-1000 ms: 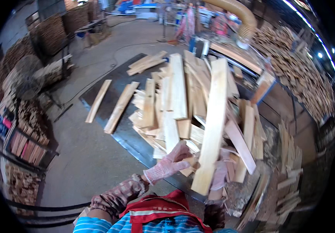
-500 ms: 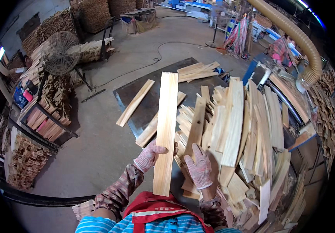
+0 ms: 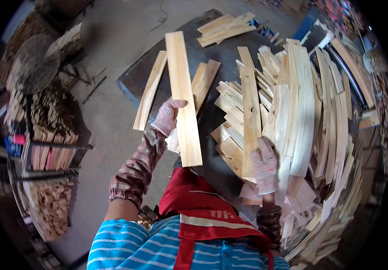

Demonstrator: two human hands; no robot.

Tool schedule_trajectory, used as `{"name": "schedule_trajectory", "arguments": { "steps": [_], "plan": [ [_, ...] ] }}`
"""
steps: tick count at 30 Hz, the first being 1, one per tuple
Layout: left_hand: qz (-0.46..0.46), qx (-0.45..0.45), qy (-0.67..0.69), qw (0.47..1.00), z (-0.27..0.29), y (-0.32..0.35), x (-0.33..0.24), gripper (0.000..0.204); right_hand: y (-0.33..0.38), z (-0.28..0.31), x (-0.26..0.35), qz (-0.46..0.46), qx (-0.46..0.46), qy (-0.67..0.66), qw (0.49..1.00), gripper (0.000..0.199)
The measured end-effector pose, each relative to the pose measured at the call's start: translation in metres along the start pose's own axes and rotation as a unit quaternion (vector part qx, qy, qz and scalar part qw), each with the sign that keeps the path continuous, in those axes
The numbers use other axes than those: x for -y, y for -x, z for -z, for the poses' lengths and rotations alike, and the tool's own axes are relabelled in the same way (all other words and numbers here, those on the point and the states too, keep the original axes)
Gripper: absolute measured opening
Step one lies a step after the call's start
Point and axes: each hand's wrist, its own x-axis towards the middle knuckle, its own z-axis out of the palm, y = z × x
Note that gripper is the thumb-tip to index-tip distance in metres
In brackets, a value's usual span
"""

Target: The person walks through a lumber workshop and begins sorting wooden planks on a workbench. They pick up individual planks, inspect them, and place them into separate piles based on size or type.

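Note:
My gloved left hand (image 3: 169, 118) is closed round a smooth, pale wooden board (image 3: 182, 81), with the thumb across its upper face. The board is held up and tilted slightly, its far end leaning left. My gloved right hand (image 3: 265, 166) lies over the near end of a long knotty board (image 3: 250, 105) at the left side of the pile. Its fingers are stretched out, and whether they press on the board or the one beside it is hard to tell. Beyond the left hand, a single board (image 3: 151, 92) and a shorter plank (image 3: 206, 83) lie on the dark tabletop (image 3: 135, 74).
A large heap of loose boards (image 3: 299, 112) covers the right side. Several boards (image 3: 225, 29) lie together at the table's far end. On the left stand a rack of stacked wood (image 3: 52, 153), a bundle of cut strips (image 3: 52, 207) and a blurred floor fan (image 3: 34, 63).
The view has tipped downward. My left hand has carried its board left, away from the body. My right hand has moved right and come down over the knotty board.

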Motion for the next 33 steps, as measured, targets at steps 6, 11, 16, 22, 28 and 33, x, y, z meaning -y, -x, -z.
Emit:
{"name": "schedule_trajectory", "arguments": {
  "steps": [6,11,16,22,28,33],
  "plan": [
    [0.120,-0.063,-0.033,0.990,0.072,-0.089,-0.041,0.032,-0.011,-0.017,0.009,-0.058,-0.028,0.127,0.990,0.055],
    [-0.016,-0.194,-0.511,0.838,0.241,-0.149,-0.047,0.042,-0.020,-0.043,0.044,-0.058,0.067,0.398,0.913,0.078],
    [0.038,-0.216,-0.700,0.679,0.339,-0.146,-0.041,0.053,0.003,-0.052,0.039,-0.187,0.108,0.420,0.881,0.087],
    [0.067,-0.241,-0.734,0.631,0.332,-0.153,-0.085,0.049,0.005,-0.053,0.038,-0.260,-0.009,-0.124,0.958,0.075],
    [-0.129,-0.174,-0.855,0.471,0.257,-0.169,-0.087,0.073,-0.002,-0.080,0.049,-0.250,0.010,-0.801,0.543,0.072],
    [0.053,0.139,-0.348,0.926,0.028,-0.105,-0.033,0.062,0.003,-0.103,0.074,-0.286,-0.013,-0.791,0.540,0.072]
  ]
}}
